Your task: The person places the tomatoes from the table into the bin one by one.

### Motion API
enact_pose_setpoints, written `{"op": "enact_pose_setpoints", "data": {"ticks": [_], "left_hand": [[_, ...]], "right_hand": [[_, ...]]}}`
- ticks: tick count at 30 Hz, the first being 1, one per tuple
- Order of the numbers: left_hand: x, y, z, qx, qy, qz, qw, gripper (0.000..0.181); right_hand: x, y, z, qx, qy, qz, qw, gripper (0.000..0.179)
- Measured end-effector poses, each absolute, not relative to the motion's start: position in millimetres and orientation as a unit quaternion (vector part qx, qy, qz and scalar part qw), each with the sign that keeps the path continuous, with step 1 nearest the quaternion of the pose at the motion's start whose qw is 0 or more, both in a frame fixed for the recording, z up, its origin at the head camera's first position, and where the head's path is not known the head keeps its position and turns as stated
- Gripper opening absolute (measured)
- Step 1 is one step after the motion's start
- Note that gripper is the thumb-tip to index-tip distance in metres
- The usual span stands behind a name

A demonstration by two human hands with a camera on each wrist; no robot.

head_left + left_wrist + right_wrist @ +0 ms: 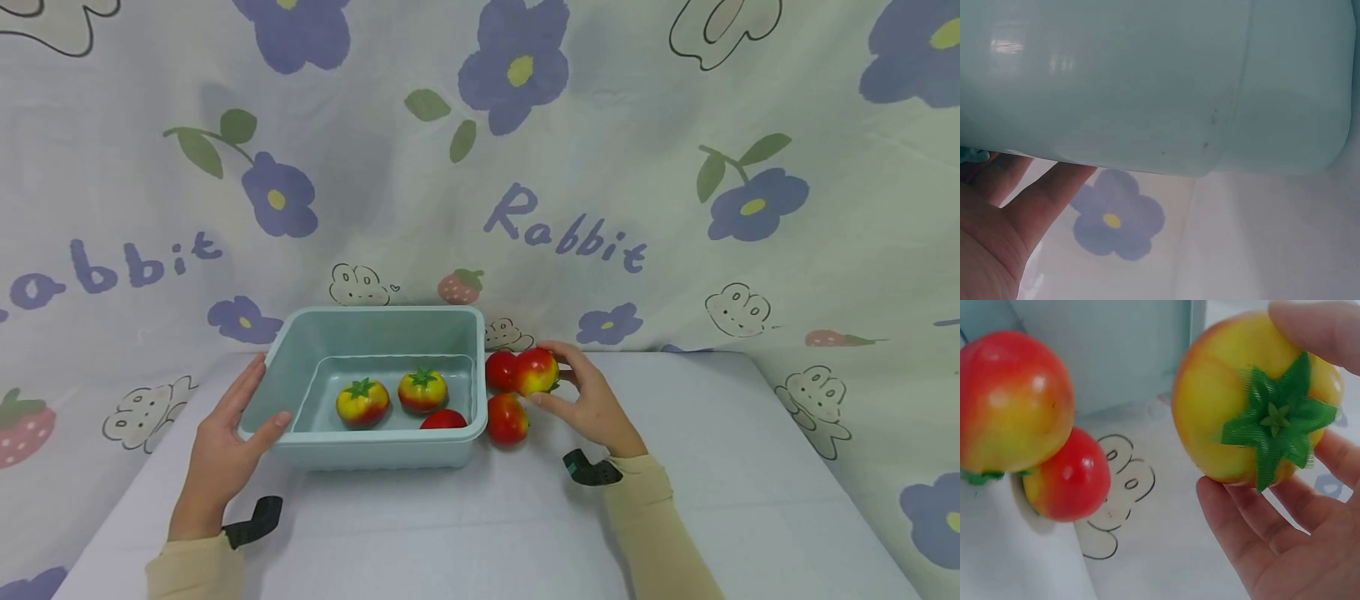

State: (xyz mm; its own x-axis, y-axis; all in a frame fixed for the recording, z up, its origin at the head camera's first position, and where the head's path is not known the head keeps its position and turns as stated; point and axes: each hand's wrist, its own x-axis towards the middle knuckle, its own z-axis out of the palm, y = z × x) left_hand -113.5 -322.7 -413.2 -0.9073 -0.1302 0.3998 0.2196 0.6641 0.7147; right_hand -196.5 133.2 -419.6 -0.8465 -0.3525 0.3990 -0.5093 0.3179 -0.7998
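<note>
My right hand [588, 400] pinches a red-and-yellow toy tomato [536, 372] between thumb and fingers, right of a pale blue-green plastic tub [360, 450]. In the right wrist view, the held tomato [1210, 419] shows its green leafy top. Two more tomatoes, one at the back [498, 371] and one in front [507, 421], lie beside the tub's right wall. Inside the tub are two yellow-and-red tomatoes [363, 403] with leaves up and a red one [444, 419] partly hidden by the front rim. Straight fingers of my left hand [225, 454] rest against the tub's left side, thumb at the front rim.
A white cloth covers the table [420, 542]. Behind it hangs a curtain [600, 167] printed with purple flowers, rabbits and lettering. Black wrist cameras sit below the left hand [257, 521] and the right hand [591, 469].
</note>
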Motion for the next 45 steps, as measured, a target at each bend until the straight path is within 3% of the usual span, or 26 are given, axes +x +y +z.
{"op": "enact_pose_setpoints", "data": {"ticks": [45], "left_hand": [[-112,-322,-415,-0.030,-0.882,-0.417,0.217,0.079]], "right_hand": [[-184,60,-393,0.332,-0.751,0.557,0.126,0.068]]}}
